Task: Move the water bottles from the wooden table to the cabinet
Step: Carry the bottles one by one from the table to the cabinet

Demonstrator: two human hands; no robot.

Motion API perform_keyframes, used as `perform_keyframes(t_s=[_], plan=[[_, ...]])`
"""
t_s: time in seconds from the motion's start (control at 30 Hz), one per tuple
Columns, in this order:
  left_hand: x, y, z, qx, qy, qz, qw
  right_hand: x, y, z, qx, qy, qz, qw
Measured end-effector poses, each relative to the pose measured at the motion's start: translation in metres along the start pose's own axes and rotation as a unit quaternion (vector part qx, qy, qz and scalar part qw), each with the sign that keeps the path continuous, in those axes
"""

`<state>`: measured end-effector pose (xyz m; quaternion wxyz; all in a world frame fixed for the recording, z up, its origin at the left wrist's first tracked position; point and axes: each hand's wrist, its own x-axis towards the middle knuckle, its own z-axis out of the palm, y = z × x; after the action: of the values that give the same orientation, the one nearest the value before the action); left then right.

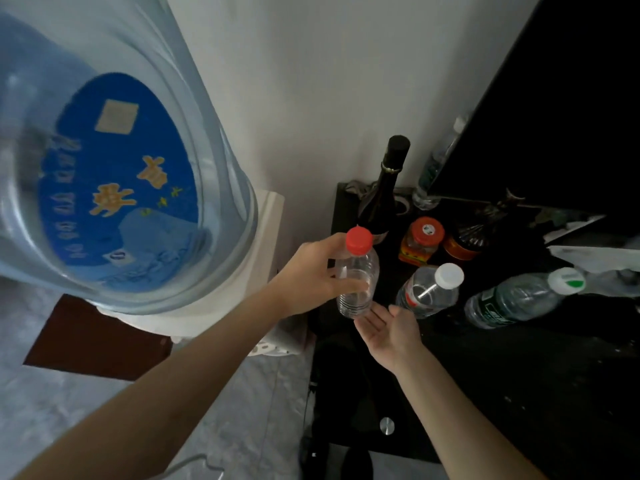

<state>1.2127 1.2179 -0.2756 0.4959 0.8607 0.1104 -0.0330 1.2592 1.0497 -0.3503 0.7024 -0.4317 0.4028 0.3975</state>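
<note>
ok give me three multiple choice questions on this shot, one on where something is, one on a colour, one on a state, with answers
1. Where is the dark glass bottle?
A. behind the red-capped bottle, near the wall
B. on the floor
C. on top of the water jug

2. What colour is the cap of the bottle that the left hand holds?
A. green
B. red
C. black

3. How is the right hand?
A. gripping a white-capped bottle
B. closed in a fist
C. open, palm up, below the held bottle

Answers: 1 A, it stands at the back of the cabinet top; 2 B, the cap is plainly red; 3 C, its fingers are straight and hold nothing.
</note>
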Motion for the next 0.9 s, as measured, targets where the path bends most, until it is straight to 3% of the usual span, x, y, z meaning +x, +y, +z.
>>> perform_keyframes(t_s=[0.37, 0.57, 0.73, 0.9], plan=[[0.014, -0.022, 0.029, 0.006, 0.005, -0.017, 1.0, 0.012, -0.001, -0.002, -0.069, 0.006, -0.006, 0.998], [0.017, -0.018, 0.035, 0.01, -0.017, -0.032, 0.999, -0.002, -0.012, -0.01, -0.086, -0.037, 0.015, 0.995], [0.011, 0.001, 0.032, 0.074, -0.034, -0.06, 0.995, -0.032, -0.021, -0.014, -0.135, -0.073, 0.035, 0.988], [-0.006, 0.025, 0.016, 0.158, -0.03, -0.151, 0.975, -0.078, -0.043, -0.015, -0.233, -0.122, 0.013, 0.965]])
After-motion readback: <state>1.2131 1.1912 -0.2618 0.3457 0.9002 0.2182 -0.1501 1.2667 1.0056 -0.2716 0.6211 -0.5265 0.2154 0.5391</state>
